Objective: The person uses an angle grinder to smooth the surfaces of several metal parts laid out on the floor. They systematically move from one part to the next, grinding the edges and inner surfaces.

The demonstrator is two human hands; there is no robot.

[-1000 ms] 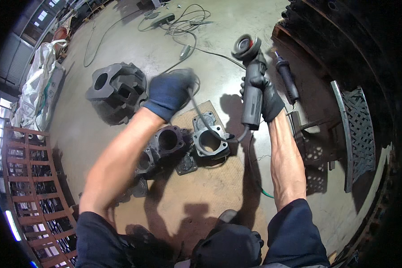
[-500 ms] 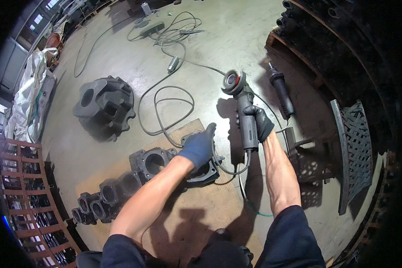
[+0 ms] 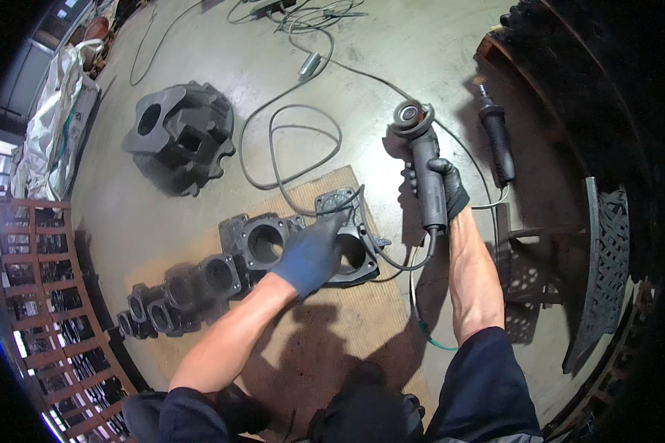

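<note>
My right hand (image 3: 448, 190), in a dark glove, is wrapped round the grey body of an angle grinder (image 3: 425, 173). Its round disc and guard are at the upper end, and its cable leaves the lower end. My left hand (image 3: 308, 255), in a blue glove with dark fingers, stretches across a dark metal casting (image 3: 351, 255) with a round bore. The upper finger points away from me, close to the grinder's power cable (image 3: 324, 212); the other fingers are partly hidden. Left of that hand stands a similar bored casting (image 3: 264, 242).
Several smaller castings (image 3: 162, 314) line the cardboard (image 3: 362, 332) at left. A large dark casting (image 3: 181, 136) stands on the floor beyond. A black-handled tool (image 3: 498, 144) lies right of the grinder, near a latticed metal panel (image 3: 607, 258). A rusty rack (image 3: 48, 295) is left.
My left hand has come down over the nearer casting, and the cable beside it has shifted. My right hand still holds the grinder. The view has shifted, so the floor things sit higher.
</note>
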